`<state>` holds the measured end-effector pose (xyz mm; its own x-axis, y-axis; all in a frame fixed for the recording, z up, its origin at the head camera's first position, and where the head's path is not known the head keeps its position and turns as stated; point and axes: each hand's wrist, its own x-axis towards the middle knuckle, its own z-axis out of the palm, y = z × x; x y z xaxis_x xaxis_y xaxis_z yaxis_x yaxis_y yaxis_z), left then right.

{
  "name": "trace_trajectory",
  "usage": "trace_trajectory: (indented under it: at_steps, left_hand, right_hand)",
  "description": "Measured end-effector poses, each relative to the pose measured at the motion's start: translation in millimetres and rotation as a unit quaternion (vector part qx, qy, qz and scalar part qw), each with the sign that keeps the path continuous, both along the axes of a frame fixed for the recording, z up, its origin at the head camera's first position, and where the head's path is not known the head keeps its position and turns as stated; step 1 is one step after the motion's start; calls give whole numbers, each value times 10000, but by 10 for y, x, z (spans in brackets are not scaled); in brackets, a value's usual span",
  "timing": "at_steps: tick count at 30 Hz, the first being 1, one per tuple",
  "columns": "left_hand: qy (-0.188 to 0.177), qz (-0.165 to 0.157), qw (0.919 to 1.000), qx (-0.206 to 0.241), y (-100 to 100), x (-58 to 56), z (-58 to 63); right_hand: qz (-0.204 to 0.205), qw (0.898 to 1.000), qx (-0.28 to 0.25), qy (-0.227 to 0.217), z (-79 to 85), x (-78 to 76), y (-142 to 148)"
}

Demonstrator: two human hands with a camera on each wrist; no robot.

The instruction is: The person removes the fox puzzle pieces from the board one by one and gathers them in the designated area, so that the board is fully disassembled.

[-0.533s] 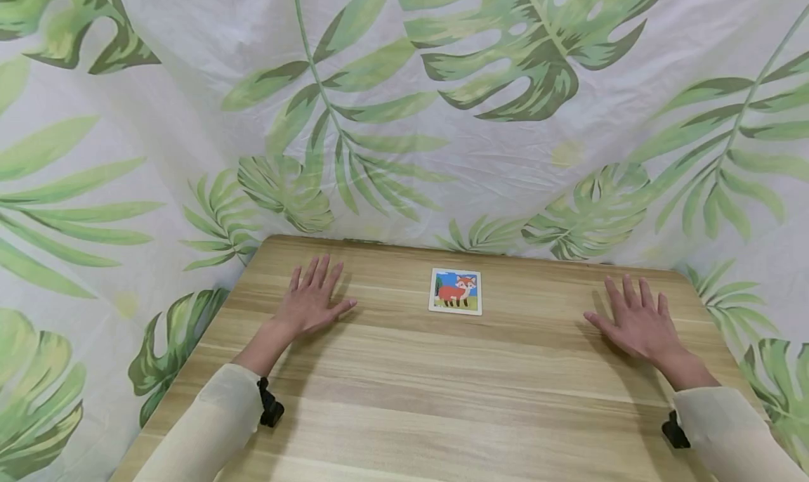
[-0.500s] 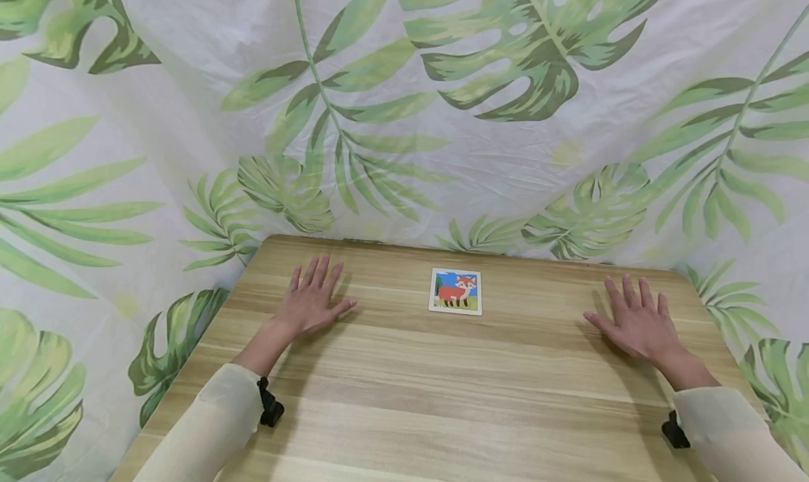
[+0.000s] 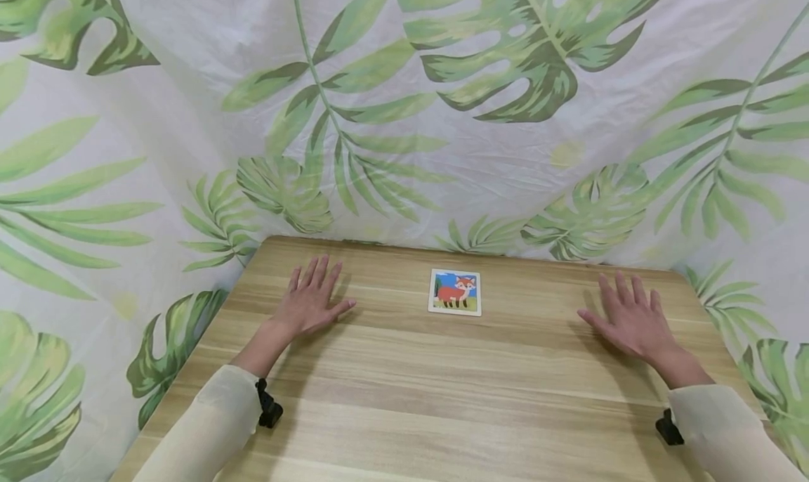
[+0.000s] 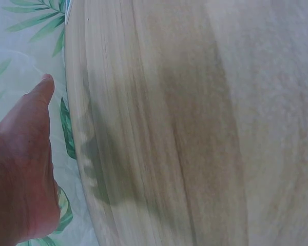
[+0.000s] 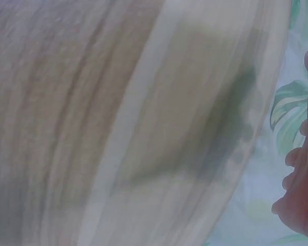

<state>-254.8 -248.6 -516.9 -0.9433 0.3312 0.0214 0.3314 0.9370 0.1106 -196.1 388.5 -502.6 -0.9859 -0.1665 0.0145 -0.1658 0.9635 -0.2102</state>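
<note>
A square picture card [image 3: 454,292] showing an orange fox lies flat on the wooden table [image 3: 430,398], toward its far edge. To the left of the card is my left hand [image 3: 308,304], palm down with fingers spread, holding nothing. My right hand [image 3: 634,320] is on the card's other side, fingers also spread and nothing held. Each hand is well apart from the card. In the left wrist view the left hand [image 4: 28,169] shows at the left, its shadow falling on the wood. The right wrist view has part of the right hand [image 5: 303,179] at its right border.
A pale cloth [image 3: 493,166] printed with green leaves hangs behind the table and around its sides. Black wrist cameras sit at the cuffs, one on the left [image 3: 270,405] and one on the right [image 3: 670,427].
My right hand has shifted slightly to the left. The left hand and the fox card stay where they were.
</note>
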Motion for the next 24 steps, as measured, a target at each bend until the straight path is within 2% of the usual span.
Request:
trace_trajectory:
  at_steps: [9, 16, 24]
  left_hand:
    - [106, -160, 9996, 198, 44, 4, 0]
    - [-44, -187, 9998, 6, 122, 0, 18]
    - [-114, -392, 9992, 7, 245, 2, 15]
  right_hand:
    - [186, 9997, 91, 134, 91, -58, -160]
    - [386, 9988, 210, 227, 135, -96, -322]
    - [584, 9980, 165, 183, 152, -145, -534]
